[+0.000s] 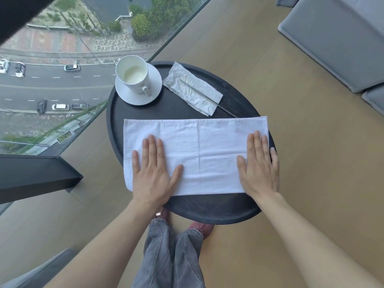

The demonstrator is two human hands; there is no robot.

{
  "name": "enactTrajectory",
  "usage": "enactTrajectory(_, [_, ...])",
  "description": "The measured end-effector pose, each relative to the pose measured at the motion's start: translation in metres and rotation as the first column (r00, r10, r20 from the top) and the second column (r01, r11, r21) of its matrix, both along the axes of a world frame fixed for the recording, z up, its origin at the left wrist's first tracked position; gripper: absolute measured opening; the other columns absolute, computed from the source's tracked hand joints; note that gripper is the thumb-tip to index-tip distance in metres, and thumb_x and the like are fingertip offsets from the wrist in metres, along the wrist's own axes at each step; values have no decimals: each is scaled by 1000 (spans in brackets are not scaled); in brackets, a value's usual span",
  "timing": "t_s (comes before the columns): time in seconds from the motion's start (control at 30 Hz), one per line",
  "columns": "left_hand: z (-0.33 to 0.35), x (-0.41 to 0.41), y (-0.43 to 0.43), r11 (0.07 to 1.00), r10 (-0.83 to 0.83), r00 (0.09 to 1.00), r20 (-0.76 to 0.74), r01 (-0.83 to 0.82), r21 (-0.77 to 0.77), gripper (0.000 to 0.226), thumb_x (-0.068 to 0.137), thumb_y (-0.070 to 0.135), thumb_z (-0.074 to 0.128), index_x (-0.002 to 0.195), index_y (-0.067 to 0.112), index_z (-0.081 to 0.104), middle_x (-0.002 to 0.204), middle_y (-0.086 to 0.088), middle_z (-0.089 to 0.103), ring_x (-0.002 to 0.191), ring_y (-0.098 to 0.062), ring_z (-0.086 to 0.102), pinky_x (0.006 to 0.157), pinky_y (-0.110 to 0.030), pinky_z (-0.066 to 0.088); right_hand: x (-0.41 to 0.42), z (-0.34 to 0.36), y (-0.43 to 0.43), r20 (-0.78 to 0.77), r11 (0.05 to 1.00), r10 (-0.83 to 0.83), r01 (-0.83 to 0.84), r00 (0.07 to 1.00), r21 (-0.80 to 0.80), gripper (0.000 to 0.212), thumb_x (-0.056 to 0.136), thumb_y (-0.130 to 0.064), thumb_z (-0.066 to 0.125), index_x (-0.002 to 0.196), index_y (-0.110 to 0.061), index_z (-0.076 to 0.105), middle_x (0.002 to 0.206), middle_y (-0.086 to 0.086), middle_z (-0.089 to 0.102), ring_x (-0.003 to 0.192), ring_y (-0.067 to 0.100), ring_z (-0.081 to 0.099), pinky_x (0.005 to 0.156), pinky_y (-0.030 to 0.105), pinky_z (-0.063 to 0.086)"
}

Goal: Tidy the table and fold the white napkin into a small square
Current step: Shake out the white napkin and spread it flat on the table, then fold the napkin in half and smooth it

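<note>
White napkin (199,150), black table (207,210), perhaps creased.

Napkin (195,154) front on table (207,213); cup (133,73) behind-left, tissue (193,88) behind-right.

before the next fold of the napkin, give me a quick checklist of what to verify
1. White napkin lies flat as a long rectangle: ok.
2. Left hand and right hand rest flat and open on its two ends: ok.
3. Napkin fully on the table: not ok, its left end and right corner overhang the rim.
4. Cup and saucer clear of the napkin: ok.
5. Crumpled paper apart from the napkin's far edge: ok, though close.
6. Layers aligned underneath: cannot tell.
</note>
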State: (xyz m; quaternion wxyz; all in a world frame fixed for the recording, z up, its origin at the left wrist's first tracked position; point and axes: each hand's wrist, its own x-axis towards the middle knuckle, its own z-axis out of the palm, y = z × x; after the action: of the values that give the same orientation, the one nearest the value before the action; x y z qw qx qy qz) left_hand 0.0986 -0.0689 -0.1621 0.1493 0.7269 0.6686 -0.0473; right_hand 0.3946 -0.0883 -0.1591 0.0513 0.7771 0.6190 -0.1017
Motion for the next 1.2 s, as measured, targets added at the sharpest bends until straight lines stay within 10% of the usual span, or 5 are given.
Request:
enactTrajectory(0.4, [5, 76, 2, 898, -440, 892, 108, 437, 50, 70, 110, 47, 27, 168, 15, 9, 176, -1, 3, 163, -23, -2, 131, -49, -2, 41, 6, -17, -247, 908, -419, 409, 874, -94, 92, 97, -68, 33, 159, -6, 8, 151, 17, 35, 123, 38, 52, 87, 45, 46])
enactTrajectory(0.53, [0, 87, 1, 890, -455, 884, 107, 452, 58, 72, 109, 51, 27, 168, 14, 9, 177, -2, 3, 163, -23, -2, 130, -50, 0, 58, 7, -19, -277, 850, -522, 518, 807, -95, 62, 100, -63, 26, 115, -7, 48, 113, 15, 59, 94, 35, 54, 78, 41, 41])
enactTrajectory(0.77, [11, 106, -2, 875, -469, 870, 153, 481, -51, 73, 109, 50, 22, 168, 13, 0, 177, -3, -7, 162, -24, -14, 129, -49, -12, 81, 43, -14, -481, 731, -646, 663, 593, -165, 15, 87, -30, 36, 83, -15, 37, 72, -4, 41, 61, 22, 38, 51, 32, 27])
enactTrajectory(0.93, [63, 134, 21, 958, -118, 849, 516, 234, -167, 51, 105, 47, 46, 143, 15, 54, 155, -6, 48, 142, -27, 44, 115, -43, 35, 79, 101, -6, -646, 807, -508, 578, 570, -124, 10, 93, -33, 58, 92, -24, 54, 85, -5, 63, 72, 18, 59, 61, 31, 44])
enactTrajectory(1.2, [146, 145, 91, 804, 550, 337, 765, 37, -594, 54, 81, 57, 76, 86, 4, 69, 79, -3, 68, 72, -16, 67, 70, -39, 59, -46, 169, 5, -742, 987, -64, 153, 667, 52, 43, 99, -4, 48, 135, -27, 57, 113, -7, 56, 106, 2, 57, 87, 7, 40])
